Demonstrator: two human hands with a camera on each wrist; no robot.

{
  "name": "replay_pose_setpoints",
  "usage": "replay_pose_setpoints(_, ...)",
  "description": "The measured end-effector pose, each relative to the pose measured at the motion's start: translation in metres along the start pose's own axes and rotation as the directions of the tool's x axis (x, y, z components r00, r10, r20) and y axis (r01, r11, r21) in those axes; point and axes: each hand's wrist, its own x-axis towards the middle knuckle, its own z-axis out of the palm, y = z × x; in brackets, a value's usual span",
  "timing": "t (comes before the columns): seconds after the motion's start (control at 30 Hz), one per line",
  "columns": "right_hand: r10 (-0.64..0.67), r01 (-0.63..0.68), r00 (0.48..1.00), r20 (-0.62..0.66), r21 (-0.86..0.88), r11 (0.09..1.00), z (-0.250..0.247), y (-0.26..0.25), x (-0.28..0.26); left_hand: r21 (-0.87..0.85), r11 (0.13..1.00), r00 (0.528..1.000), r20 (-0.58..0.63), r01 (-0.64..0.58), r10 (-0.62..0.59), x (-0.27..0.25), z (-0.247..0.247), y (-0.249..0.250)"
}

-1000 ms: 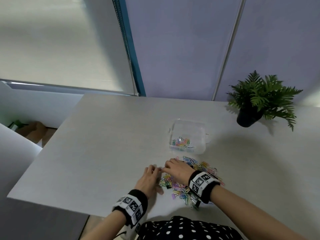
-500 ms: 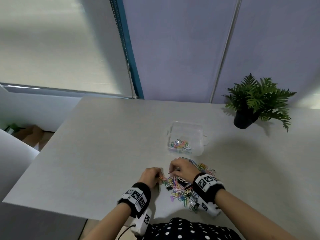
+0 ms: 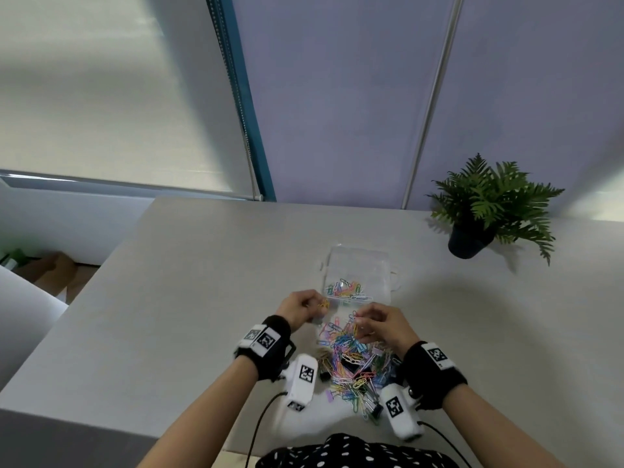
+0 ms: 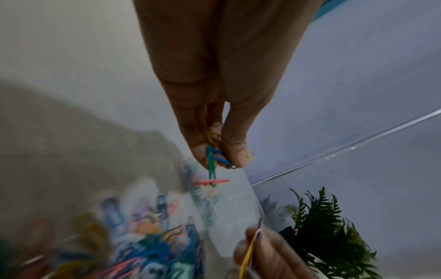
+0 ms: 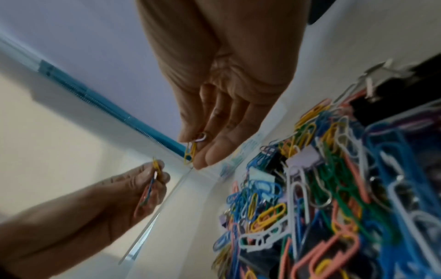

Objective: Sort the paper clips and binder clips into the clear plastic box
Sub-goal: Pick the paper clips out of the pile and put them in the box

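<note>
While pinching linked paper clips [image 4: 216, 158] in left hand [image 3: 302, 309], yellow clip [image 5: 190, 152] in right hand [image 3: 381, 327], near clear plastic box [image 3: 358, 265]; risk: tangled chain snagging pile [image 3: 351, 363], dropping outside box.

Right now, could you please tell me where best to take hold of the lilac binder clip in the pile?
Probably pinch the lilac binder clip by its flat body, coming straight down from above. Its broad face shows on top of the pile, while loose paper clips crowd its sides, so a sideways approach would likely drag them along.
</note>
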Motion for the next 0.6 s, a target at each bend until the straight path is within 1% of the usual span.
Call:
replay_pose_setpoints(0.1,0.012,-0.011,0.995,-0.095,0.016,1.0,-0.011,-0.002,0.003,0.003,1.0,0.999,-0.041,-0.008,0.008,0.032,0.004,0.026)
replay_pose_setpoints(0.17,0.012,-0.007,0.99,-0.139,0.039,0.999,-0.016,-0.006,0.007,-0.016,0.999,0.998,-0.064,0.028,-0.029,0.05,0.006,0.04)
replay_pose_setpoints(0.23,0.007,0.002,0.986,-0.169,0.051,0.999,-0.02,-0.014,0.013,-0.052,0.996,0.995,-0.068,0.072,-0.075,0.068,0.009,0.044)
replay_pose_setpoints(0.3,-0.004,0.012,0.983,-0.184,0.044,0.999,-0.022,-0.023,0.021,-0.04,0.995,0.994,-0.046,0.093,-0.095,0.081,0.01,0.041)
replay_pose_setpoints(0.4,-0.034,0.031,0.977,-0.209,-0.016,0.999,-0.024,-0.036,0.035,0.03,0.993,0.993,0.008,0.116,-0.116,0.081,0.008,0.041)
replay_pose_setpoints(0.47,-0.057,0.043,0.975,-0.213,-0.068,0.997,-0.023,-0.044,0.044,0.092,0.99,0.995,0.007,0.102,-0.103,0.073,0.004,0.042)
replay_pose_setpoints(0.53,-0.081,0.056,0.974,-0.213,-0.121,0.991,-0.021,-0.051,0.052,0.147,0.988,0.999,-0.012,0.054,-0.053,0.064,-0.003,0.042)
replay_pose_setpoints(0.6,-0.118,0.078,0.969,-0.216,-0.189,0.979,-0.018,-0.054,0.061,0.141,0.99,1.0,-0.013,-0.002,0.004,0.052,-0.011,0.04)
